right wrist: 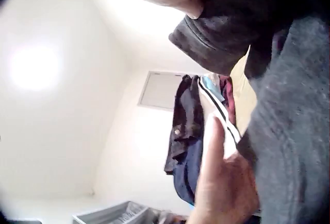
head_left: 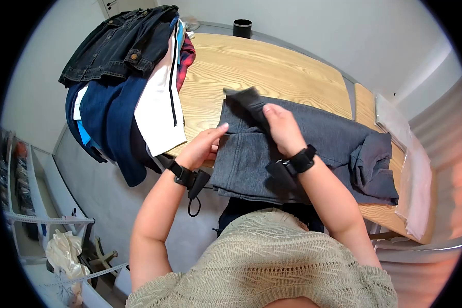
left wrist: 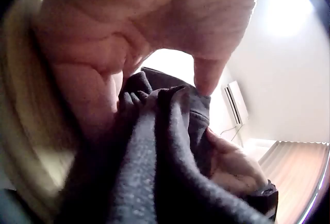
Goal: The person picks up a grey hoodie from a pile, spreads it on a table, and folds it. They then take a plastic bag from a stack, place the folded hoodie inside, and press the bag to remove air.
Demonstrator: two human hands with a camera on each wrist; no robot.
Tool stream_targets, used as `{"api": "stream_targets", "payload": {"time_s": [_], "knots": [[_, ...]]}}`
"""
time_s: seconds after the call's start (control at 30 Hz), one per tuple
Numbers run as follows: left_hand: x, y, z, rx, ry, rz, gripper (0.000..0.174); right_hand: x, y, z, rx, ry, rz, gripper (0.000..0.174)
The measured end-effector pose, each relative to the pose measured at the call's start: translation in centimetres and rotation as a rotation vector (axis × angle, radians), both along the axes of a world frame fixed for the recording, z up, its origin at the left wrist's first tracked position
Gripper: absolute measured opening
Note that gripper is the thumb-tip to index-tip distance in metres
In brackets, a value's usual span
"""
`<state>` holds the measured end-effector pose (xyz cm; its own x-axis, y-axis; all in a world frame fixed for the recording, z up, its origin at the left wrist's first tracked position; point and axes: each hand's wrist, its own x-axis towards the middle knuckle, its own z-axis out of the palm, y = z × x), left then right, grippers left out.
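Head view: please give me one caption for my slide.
Left hand beside a gray garment, right hand holding part of it up.

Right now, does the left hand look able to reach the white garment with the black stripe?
Probably yes: the left hand is at the grey garment's near edge, close to the white garment, and I see nothing blocking the gap.

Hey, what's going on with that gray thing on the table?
A person in a knitted top is handling a dark gray piece of clothing. It lies on the wooden table, bunched up at one end. The right hand holds part of it up, and the left hand is at its edge. A pile of other clothes is off to the left.
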<state>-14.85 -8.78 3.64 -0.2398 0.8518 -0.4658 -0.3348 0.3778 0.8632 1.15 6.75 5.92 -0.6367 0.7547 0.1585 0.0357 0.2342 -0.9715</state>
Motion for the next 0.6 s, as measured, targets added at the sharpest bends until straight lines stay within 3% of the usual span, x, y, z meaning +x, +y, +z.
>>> {"api": "stream_targets", "payload": {"time_s": [0.03, 0.1, 0.17, 0.23, 0.27, 0.3, 0.37, 0.43, 0.5, 0.6], "knots": [[-0.1, 0.0, -0.1, -0.021, 0.085, -0.040, 0.047, 0.1, -0.1, 1.2, -0.187, 0.106, 0.025, 0.029], [0.3, -0.1, 0.2, -0.015, 0.088, -0.025, 0.039, 0.6, -0.5, 2.4, -0.230, 0.120, 0.025, 0.033], [0.8, -0.2, 0.7, -0.014, 0.093, -0.009, 0.032, 0.8, -1.3, 2.2, 0.001, 0.109, 0.022, 0.033], [0.8, -0.2, 0.8, -0.023, 0.054, 0.005, 0.026, 1.1, -3.5, 2.9, 0.211, -0.177, 0.047, 0.032], [0.7, -0.3, 0.7, -0.023, 0.052, 0.006, 0.026, 1.2, -4.0, 1.6, 0.397, -0.301, 0.197, 0.035], [0.6, -0.3, 0.5, -0.014, 0.074, 0.007, 0.027, 1.3, -4.5, 0.3, 0.583, -0.424, 0.346, 0.039], [0.3, -0.2, -0.3, -0.005, 0.098, 0.006, 0.029, 1.5, -6.3, 0.2, 0.719, -0.550, 0.372, 0.047], [-0.4, 0.0, -1.5, 0.043, -0.046, 0.036, 0.041, 1.9, -6.3, 1.0, 0.716, -0.566, 0.373, 0.050], [-0.9, -0.1, -1.8, 0.042, -0.077, 0.012, 0.049, 2.7, -6.2, 2.1, 0.623, -0.521, 0.314, 0.050], [0.2, 0.4, -0.3, 0.008, -0.051, 0.022, 0.059, 5.3, -5.8, 2.5, 0.693, -0.572, 0.143, 0.052]]}}
